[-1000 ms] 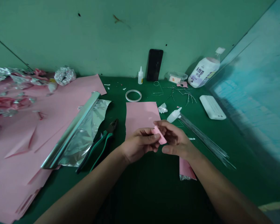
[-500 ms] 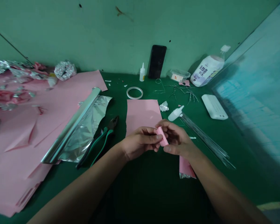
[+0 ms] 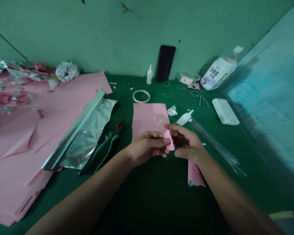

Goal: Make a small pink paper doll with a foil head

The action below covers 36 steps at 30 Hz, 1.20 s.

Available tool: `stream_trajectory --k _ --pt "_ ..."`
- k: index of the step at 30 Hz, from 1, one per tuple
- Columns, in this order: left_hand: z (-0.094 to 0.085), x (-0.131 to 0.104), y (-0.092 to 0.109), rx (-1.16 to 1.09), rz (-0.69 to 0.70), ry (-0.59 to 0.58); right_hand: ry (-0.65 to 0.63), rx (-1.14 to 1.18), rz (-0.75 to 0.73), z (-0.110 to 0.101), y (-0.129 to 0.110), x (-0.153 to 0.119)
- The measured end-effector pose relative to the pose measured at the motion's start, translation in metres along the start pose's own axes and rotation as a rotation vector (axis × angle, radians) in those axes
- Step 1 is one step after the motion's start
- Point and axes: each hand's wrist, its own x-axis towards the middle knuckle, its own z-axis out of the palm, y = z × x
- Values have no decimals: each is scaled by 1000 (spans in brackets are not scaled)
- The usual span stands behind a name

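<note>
Pinched between the thumb and fingers of my left hand [image 3: 147, 147] is a small folded piece of pink paper [image 3: 170, 140], tilted slightly. My right hand [image 3: 188, 140] curves around its right side, thumb and fingers apart, with fingertips close to the paper's upper edge; whether they touch it I cannot tell. Behind both hands lies a pink paper sheet [image 3: 149, 116], its lower part hidden. Below my right wrist, a pink paper strip with a foil end [image 3: 195, 174] is partly covered by the forearm.
Left of my hands are green-handled pliers [image 3: 112, 137], a foil roll [image 3: 75, 127] and large pink sheets [image 3: 12, 182]. Toward the wall are a tape ring [image 3: 141, 96], a glue bottle [image 3: 149, 75] and a phone [image 3: 165, 63]. Wires [image 3: 218, 147] and a white power bank [image 3: 225, 112] lie right.
The pink paper has turned in my left hand and shows a broader, flatter face. My right thumb has moved slightly away from it.
</note>
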Motion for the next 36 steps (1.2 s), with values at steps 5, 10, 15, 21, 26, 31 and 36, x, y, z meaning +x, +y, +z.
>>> stream_trajectory --k 5,10,15,21,26,31,36 --pt "-1 0 2 39 -23 41 137 151 76 -1 4 1" --pt "-3 0 2 62 -12 32 121 263 151 4 6 3" --pt "-3 0 3 113 -15 40 123 339 196 7 7 4" --pt "-2 0 6 152 15 52 124 340 171 8 10 6" --pt "5 -1 8 178 22 111 138 323 160 9 9 7" --pt "10 -2 9 182 55 195 176 302 174 9 7 8" --pt "14 -2 7 241 169 273 200 286 156 8 9 7"
